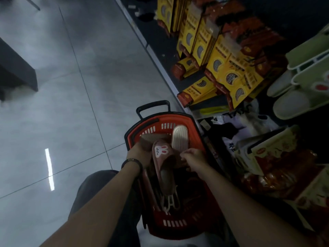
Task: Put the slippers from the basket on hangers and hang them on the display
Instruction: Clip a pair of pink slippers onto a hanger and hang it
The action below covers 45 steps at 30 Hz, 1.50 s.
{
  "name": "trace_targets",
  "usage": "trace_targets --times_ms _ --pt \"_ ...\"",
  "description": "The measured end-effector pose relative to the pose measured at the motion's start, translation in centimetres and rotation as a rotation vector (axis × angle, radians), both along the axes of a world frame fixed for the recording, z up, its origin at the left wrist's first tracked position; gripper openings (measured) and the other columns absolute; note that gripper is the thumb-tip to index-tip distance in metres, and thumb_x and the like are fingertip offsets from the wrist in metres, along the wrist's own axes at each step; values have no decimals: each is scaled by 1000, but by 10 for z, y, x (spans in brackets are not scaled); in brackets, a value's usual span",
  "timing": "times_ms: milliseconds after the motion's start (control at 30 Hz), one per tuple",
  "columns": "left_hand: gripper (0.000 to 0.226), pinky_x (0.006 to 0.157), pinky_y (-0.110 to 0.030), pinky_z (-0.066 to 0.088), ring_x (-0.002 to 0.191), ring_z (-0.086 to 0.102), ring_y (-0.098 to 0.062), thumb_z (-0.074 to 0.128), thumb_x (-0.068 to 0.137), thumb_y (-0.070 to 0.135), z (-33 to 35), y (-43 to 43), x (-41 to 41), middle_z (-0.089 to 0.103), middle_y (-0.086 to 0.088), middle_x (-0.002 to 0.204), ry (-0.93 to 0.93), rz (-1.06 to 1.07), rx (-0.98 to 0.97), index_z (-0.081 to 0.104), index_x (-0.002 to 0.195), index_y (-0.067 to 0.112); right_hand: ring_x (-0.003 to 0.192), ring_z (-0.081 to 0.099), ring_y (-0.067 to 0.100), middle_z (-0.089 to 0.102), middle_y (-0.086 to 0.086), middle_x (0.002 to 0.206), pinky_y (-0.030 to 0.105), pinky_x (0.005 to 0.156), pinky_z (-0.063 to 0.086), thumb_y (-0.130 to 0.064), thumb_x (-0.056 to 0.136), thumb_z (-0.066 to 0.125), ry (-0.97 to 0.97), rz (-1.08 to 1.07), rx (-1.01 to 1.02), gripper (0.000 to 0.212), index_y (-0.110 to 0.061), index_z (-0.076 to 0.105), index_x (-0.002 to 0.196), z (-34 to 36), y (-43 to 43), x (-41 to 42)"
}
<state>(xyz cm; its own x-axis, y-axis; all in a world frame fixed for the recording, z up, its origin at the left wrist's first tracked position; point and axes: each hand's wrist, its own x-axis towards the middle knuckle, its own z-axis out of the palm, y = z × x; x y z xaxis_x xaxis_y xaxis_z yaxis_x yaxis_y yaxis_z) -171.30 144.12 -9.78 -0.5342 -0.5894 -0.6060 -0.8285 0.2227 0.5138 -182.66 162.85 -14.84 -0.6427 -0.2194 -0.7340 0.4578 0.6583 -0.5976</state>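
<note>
The person's left hand (138,154), a dark bracelet (132,160) at its wrist, had its fingers curled round one end of a brown slipper (147,139) over the red basket (179,120). The right hand (194,157) was narrowed to a pinch, thumb and fingertips closed on a brown edge that looked like the other end of the same slipper, though the join was hidden.

Between the two hands lay a pink bunny slipper (161,152), its toe with the rabbit face just beside the left hand's fingers and its heel running back toward the person between the forearms. Just beyond the right hand's fingertips, a cream slipper (179,137) rested sole up against the basket's far wall. Below the hands, deeper in the basket and nearer the person, lay a white hanger (170,200), partly under the bunny slipper's heel.

The basket's black handle (153,106) rose past the hands on the far side. The basket stood on the grey tiled floor (71,104), which spread out on the left hand's side. On the right hand's side ran a low shelf with yellow boxes (217,65), and farther that way pale green slippers (306,68) hung on the display.
</note>
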Motion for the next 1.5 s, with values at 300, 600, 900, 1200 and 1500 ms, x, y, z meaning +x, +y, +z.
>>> trace_targets --times_ms 300,600,900,1200,1500 --pt "42 87 -32 48 110 65 -33 64 91 46 -32 9 3 70 -8 119 -102 -112 94 61 127 24 116 68 29 73 9 122 40 104 52 -32 78 76 140 185 182 49 -21 67 124 -72 -35 13" --pt "52 88 -35 54 105 67 -30 62 86 53 -43 11 -2 69 -7 118 -119 -104 168 57 126 20 123 63 33 71 12 127 40 107 48 -20 100 56 285 262 143 31 -16 72 127 -55 -43 18" --pt "73 85 -48 61 100 68 -25 84 74 50 -25 8 0 65 -2 116 109 67 276 37 124 25 115 63 20 69 5 127 24 91 43 -12 101 57 547 102 -7 36 -18 66 135 13 -46 19" --pt "74 90 -40 58 107 68 -22 79 67 52 -22 1 11 71 0 117 226 135 260 60 131 21 62 71 19 76 7 82 28 50 53 -12 99 66 283 -112 -367 10 -15 71 108 22 -56 14" --pt "45 90 -52 59 97 69 -31 79 72 47 -22 -18 23 73 -10 108 129 330 318 64 108 23 123 62 26 64 3 134 39 101 52 -20 91 73 426 223 149 49 -21 57 137 -27 -61 -63"
